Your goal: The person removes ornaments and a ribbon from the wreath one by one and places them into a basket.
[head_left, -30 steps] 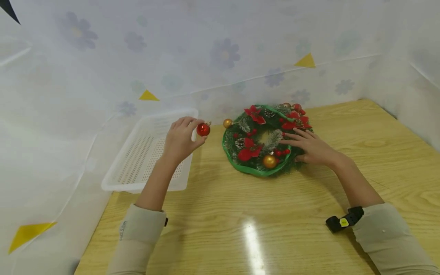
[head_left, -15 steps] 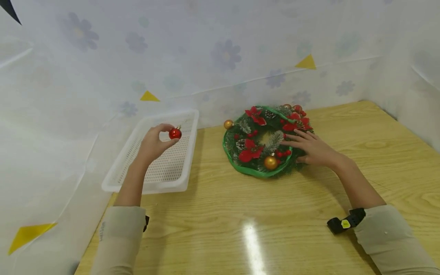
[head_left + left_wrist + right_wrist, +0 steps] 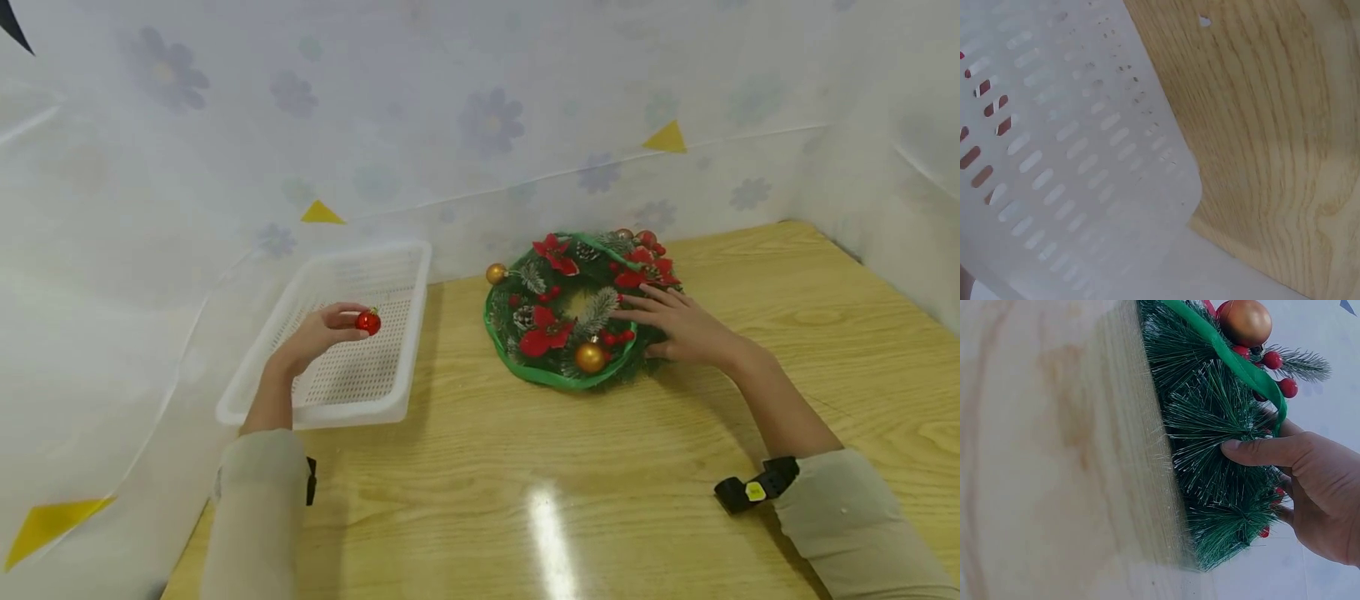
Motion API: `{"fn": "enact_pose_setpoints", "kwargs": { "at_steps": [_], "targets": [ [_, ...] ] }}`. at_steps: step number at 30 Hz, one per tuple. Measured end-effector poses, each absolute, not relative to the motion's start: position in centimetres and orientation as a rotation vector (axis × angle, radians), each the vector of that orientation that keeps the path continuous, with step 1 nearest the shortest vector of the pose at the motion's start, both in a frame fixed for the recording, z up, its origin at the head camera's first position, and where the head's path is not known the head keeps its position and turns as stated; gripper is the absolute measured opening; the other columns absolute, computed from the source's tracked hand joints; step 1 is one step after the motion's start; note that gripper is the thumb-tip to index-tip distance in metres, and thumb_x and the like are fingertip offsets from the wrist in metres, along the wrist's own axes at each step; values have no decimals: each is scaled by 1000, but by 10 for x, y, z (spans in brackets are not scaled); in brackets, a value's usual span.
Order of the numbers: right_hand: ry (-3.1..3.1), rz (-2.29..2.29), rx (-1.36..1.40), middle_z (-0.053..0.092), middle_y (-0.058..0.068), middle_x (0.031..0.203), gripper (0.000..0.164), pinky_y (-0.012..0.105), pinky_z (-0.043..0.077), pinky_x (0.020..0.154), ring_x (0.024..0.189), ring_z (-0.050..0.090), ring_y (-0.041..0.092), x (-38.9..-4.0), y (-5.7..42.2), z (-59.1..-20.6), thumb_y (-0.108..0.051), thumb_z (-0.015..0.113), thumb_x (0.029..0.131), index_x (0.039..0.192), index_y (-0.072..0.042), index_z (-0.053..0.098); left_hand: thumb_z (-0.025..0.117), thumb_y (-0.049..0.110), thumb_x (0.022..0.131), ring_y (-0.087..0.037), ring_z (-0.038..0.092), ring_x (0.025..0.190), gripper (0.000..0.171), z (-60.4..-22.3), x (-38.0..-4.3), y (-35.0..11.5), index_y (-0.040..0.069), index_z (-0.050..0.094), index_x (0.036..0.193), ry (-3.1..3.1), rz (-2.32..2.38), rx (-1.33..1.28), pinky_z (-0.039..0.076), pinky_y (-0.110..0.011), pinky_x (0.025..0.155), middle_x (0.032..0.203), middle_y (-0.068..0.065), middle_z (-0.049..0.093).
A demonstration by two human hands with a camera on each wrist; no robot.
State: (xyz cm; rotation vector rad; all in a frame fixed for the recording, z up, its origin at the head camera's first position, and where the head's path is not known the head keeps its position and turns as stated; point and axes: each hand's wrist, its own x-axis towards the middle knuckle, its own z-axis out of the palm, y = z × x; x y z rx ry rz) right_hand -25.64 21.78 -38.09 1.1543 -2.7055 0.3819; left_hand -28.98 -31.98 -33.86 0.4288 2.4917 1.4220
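Over the white plastic basket [image 3: 411,367], my left hand [image 3: 306,340] pinches a shiny red Christmas ball [image 3: 368,322] between thumb and fingers. From the left wrist view, the basket's slotted wall [image 3: 1085,169] hides most of that hand; reddish patches show through some slots. Flat on the table lies a green Christmas wreath [image 3: 536,371] with red flowers, pine cones, berries, gold balls and green ribbon. My right hand [image 3: 686,327] rests on its right side, fingers spread and fairly straight over the top. In the right wrist view, the thumb [image 3: 1254,451] presses the outer needles.
The wooden table [image 3: 465,483] has the basket at its left edge and the wreath at the back, right of centre. A flower-printed white sheet [image 3: 420,108] hangs behind and along both sides. One gold ball [image 3: 496,273] sticks out from the wreath's left side.
My left hand has carried the red ball leftward and lower, from beside the wreath to over the basket. The right hand has stayed on the wreath.
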Motion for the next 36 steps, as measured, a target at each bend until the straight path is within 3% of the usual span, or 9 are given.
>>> {"fn": "enact_pose_setpoints", "kwargs": {
  "at_steps": [3, 8, 18, 30, 36],
  "targets": [
    [-2702, 391, 1155, 26, 12, 129, 66, 54, 9, 89, 117, 12, 37, -256, 217, -381, -19, 67, 67, 125, -17, 36, 61, 19, 75, -23, 44, 100, 49, -332, -277, -312, 9, 41, 118, 2429, 1398, 368, 22, -49, 87, 112, -13, 45],
    [-2702, 375, 1157, 26, 11, 130, 68, 54, 9, 88, 117, 11, 36, -257, 216, -382, -20, 67, 67, 126, -18, 35, 59, 8, 76, -24, 44, 100, 47, -337, -272, -311, 1, 39, 118, 2346, 1373, 317, 24, -46, 88, 112, -18, 45],
    [-2707, 355, 1155, 26, 12, 129, 66, 54, 10, 88, 117, 12, 36, -258, 217, -382, -21, 66, 67, 126, -16, 36, 59, 12, 76, -23, 44, 99, 41, -360, -285, -318, 6, 45, 114, 2324, 1169, 351, 29, -42, 86, 110, -14, 47],
    [-2713, 353, 1146, 25, 11, 130, 70, 53, 9, 89, 118, 11, 36, -258, 218, -381, -22, 67, 67, 127, -22, 32, 62, 14, 73, -29, 38, 103, 46, -361, -289, -312, 6, 45, 115, 2391, 965, 321, 28, -41, 86, 112, -17, 45],
    [-2726, 337, 1139, 25, 11, 130, 68, 53, 9, 89, 117, 11, 36, -257, 217, -380, -22, 67, 67, 126, -19, 34, 63, 15, 73, -28, 39, 102, 49, -362, -288, -312, 7, 44, 117, 2402, 953, 320, 29, -42, 85, 113, -17, 44]
  ]
}}
